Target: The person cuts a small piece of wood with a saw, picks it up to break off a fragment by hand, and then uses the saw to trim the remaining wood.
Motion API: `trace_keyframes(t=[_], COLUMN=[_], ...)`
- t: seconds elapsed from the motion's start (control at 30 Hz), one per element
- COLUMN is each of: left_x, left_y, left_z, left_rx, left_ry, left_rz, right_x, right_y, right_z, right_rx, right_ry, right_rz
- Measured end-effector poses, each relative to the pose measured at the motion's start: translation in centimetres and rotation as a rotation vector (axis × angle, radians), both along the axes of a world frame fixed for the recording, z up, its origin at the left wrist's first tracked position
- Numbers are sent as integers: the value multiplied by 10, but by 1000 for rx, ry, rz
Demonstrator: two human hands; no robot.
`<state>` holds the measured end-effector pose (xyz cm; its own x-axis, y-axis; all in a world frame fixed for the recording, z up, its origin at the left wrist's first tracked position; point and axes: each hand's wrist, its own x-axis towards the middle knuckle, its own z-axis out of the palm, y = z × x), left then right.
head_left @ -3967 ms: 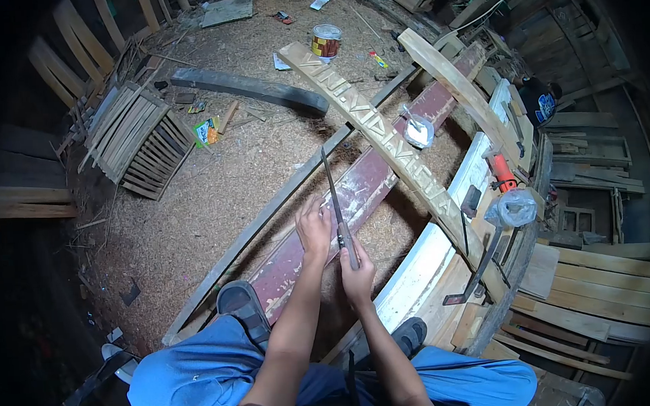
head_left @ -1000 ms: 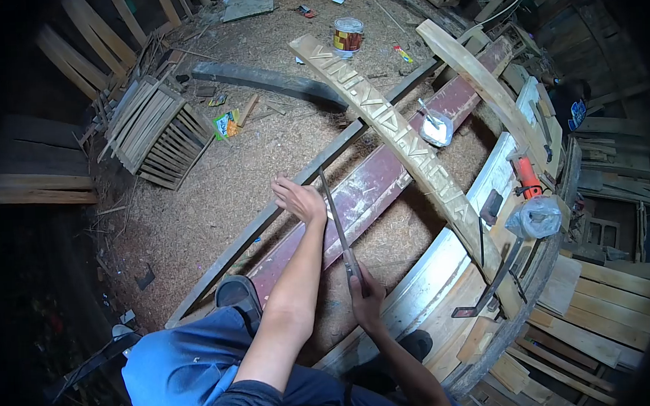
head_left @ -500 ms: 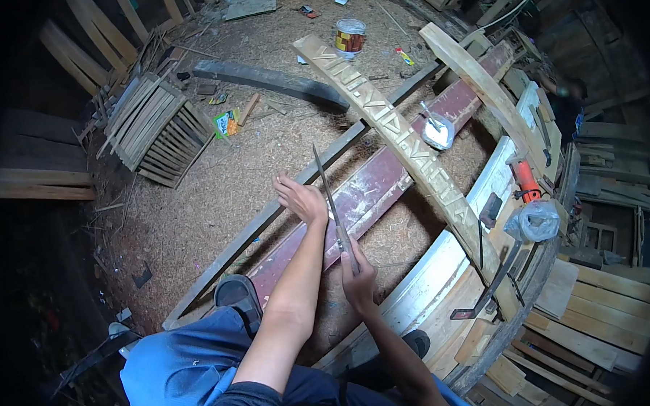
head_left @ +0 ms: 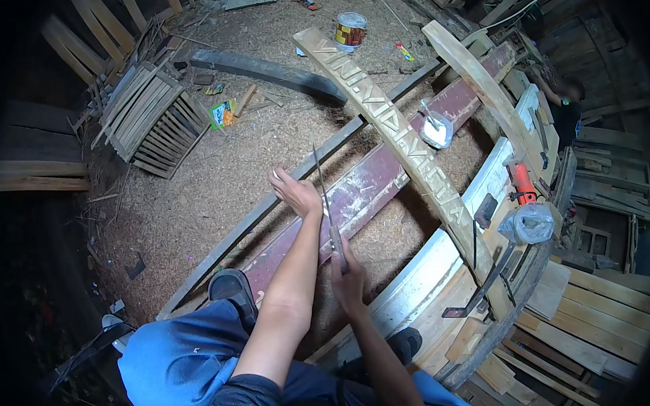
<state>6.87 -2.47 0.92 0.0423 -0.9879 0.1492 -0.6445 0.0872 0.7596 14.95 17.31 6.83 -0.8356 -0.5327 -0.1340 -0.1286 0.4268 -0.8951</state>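
Observation:
My right hand (head_left: 348,272) is wrapped round the handle of a long, thin blade (head_left: 322,186), which looks like a saw and points away from me over the worn maroon plank (head_left: 364,194). Just left of the blade is my left hand (head_left: 295,192), its fingers bent; a small pale piece shows beside its wrist, and whether the hand grips anything is hidden. Under its fingers runs a narrow grey beam (head_left: 246,234). To the right, a light board with raised letters (head_left: 402,145) lies across the beam and the plank.
A plastic tub of white paste (head_left: 436,131) sits on the maroon plank. At the right are an orange power tool (head_left: 523,183), a plastic bag (head_left: 530,224) and a white board (head_left: 422,275). A slatted crate (head_left: 151,123) and paint can (head_left: 351,32) stand beyond. Another person (head_left: 569,112) is at the upper right.
My right hand and the blade have drawn slightly left and closer to my left forearm. My left hand has shifted slightly, its fingers more bent. The other person has moved a little.

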Motion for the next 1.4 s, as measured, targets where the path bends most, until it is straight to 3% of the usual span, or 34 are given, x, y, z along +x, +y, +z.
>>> trace_keyframes(t=[0.17, 0.2, 0.3, 0.47, 0.53, 0.57, 0.63, 0.77, 0.83, 1.4], left_x=[0, 0, -1, -2, -3, 1, 3, 1, 0, -1], left_y=[-2, -3, -2, -1, -2, -1, 2, -1, -1, -1], left_z=[-8, 4, -9, -9, -3, -2, 4, -2, -1, 2], left_rx=[48, 141, -3, 43, 57, 73, 119, 88, -1, 52], left_ry=[-74, -86, -87, -145, -126, -122, -133, -128, -103, -91], left_rz=[-15, -14, 43, 68, 47, 16, 6, 27, 40, 33], right_x=[16, 21, 43, 40, 42, 38, 16, -1, -9, -4], right_y=[-11, -2, 45, 69, 67, 62, 31, -2, -14, -26], right_z=[18, 6, 10, 45, 54, 53, 61, 14, 15, 11], right_rx=[64, -4, 7, 40, -195, -193, 51, -56, -65, -103], right_ry=[-50, 71, -13, -26, 16, 9, -105, -7, -75, -19], right_rz=[-104, -107, -89, -67, -223, -226, -144, -126, -113, -156])
